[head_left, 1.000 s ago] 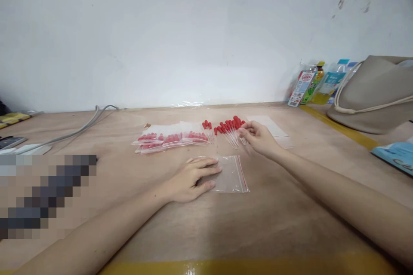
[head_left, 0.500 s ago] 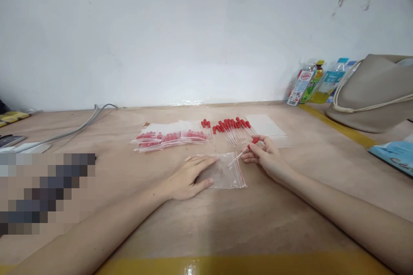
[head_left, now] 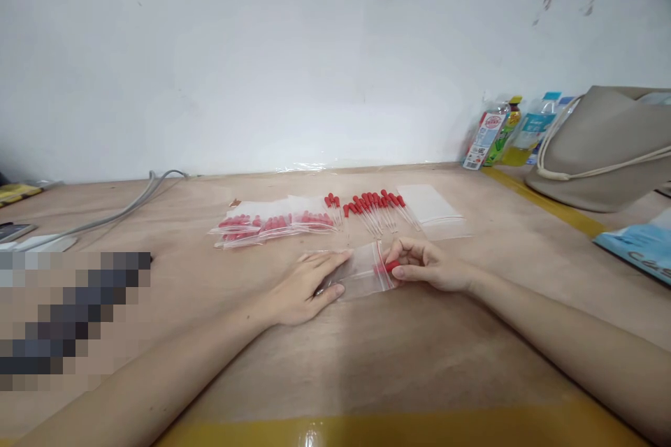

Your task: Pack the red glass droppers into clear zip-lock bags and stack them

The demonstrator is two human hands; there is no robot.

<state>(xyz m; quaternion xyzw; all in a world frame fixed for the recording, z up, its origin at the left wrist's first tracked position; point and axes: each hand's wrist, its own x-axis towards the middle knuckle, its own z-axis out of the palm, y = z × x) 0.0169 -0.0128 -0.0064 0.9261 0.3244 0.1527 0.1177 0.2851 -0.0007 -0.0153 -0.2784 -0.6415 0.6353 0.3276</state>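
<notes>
A clear zip bag (head_left: 361, 281) lies in front of me, its red-lined mouth facing right. My left hand (head_left: 307, 286) rests flat on the bag's left end, thumb and fingers apart. At the mouth, my right hand (head_left: 427, 267) pinches the red bulb of a dropper (head_left: 388, 267); its clear stem reaches into the bag. Just behind, several red-bulbed droppers (head_left: 374, 206) lie side by side, with a smaller group (head_left: 332, 201) to their left. Farther left are overlapping filled bags (head_left: 272, 223), red bulbs showing through them.
A stack of flat bags (head_left: 433, 206) lies right of the loose droppers. Drink bottles (head_left: 529, 129), a carton (head_left: 485, 140) and a beige bag (head_left: 602, 147) stand at the back right. A grey cable (head_left: 126, 209) runs across the left, near a blurred-out patch (head_left: 78, 314).
My right hand has moved left and down, carrying the dropper's stem deeper into the bag, with its bulb now at the mouth. My left hand has stayed on the bag.
</notes>
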